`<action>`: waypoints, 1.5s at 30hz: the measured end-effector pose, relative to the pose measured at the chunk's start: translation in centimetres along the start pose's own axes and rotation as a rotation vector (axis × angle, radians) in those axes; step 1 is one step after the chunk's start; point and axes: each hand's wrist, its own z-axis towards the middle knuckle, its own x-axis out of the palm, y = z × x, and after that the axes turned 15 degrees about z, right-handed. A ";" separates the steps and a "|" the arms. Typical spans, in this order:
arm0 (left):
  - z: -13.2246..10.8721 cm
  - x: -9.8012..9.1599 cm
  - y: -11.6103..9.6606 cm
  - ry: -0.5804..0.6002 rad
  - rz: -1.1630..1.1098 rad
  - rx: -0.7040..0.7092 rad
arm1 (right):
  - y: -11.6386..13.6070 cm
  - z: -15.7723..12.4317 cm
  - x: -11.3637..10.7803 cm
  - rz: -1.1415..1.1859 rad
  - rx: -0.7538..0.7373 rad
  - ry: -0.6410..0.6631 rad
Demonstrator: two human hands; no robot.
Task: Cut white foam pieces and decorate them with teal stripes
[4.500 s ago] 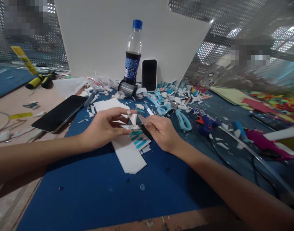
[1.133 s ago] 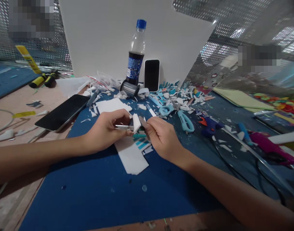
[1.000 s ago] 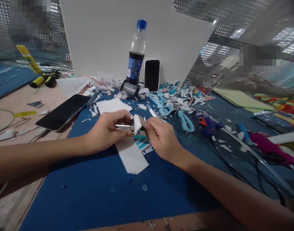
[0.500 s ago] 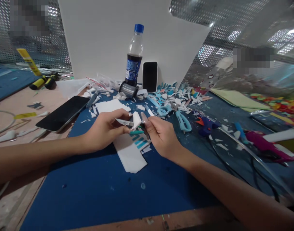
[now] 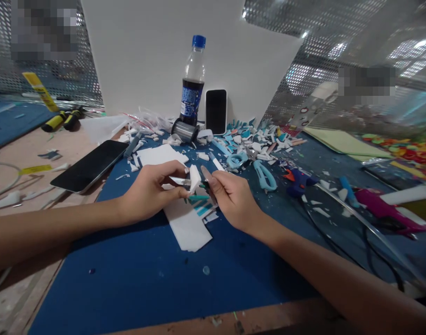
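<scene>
My left hand (image 5: 160, 186) pinches a small white foam-like piece (image 5: 195, 178) between thumb and fingers, above the blue mat. Close on its right, my right hand (image 5: 234, 195) is closed around a slim tool with dark and teal parts (image 5: 203, 186); its kind is mostly hidden by the fingers. A pale, blade-like strip (image 5: 178, 180) shows inside the left hand's grasp, and I cannot tell whether it belongs to that tool. Below the hands lie a white sheet piece (image 5: 187, 228) and some teal-and-white strips (image 5: 202, 209).
A cola bottle (image 5: 192, 93), a spool (image 5: 185, 131) and an upright phone (image 5: 216, 111) stand behind the hands. Light-blue scissors (image 5: 263, 176) lie among white and blue scraps (image 5: 251, 139). Glue guns (image 5: 298, 181) with cords are rightward; another phone (image 5: 90, 165) lies left.
The white piece has turned more upright between my fingers. My right hand has shifted slightly left and down, and the pale strip sits a little lower. The view has moved slightly.
</scene>
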 end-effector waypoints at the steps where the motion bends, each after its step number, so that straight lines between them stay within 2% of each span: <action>1: 0.0 0.0 0.0 0.012 0.012 0.004 | 0.0 0.0 0.1 -0.002 0.006 0.003; 8: 0.0 0.0 0.0 0.054 0.014 0.032 | 0.2 0.1 0.1 -0.020 0.017 -0.003; 24: -0.3 0.0 0.8 -0.045 -0.049 -0.026 | 0.1 0.3 -0.6 0.018 -0.009 -0.041; 36: 0.0 -0.1 0.0 0.113 0.029 0.090 | 0.3 -0.1 0.2 0.060 0.047 -0.044; 42: -0.4 -0.1 0.7 -0.010 -0.024 0.107 | 0.6 0.2 0.0 0.107 0.055 -0.055; 45: -0.4 0.0 1.0 -0.028 -0.103 0.094 | 0.3 0.3 -0.1 0.093 0.026 -0.059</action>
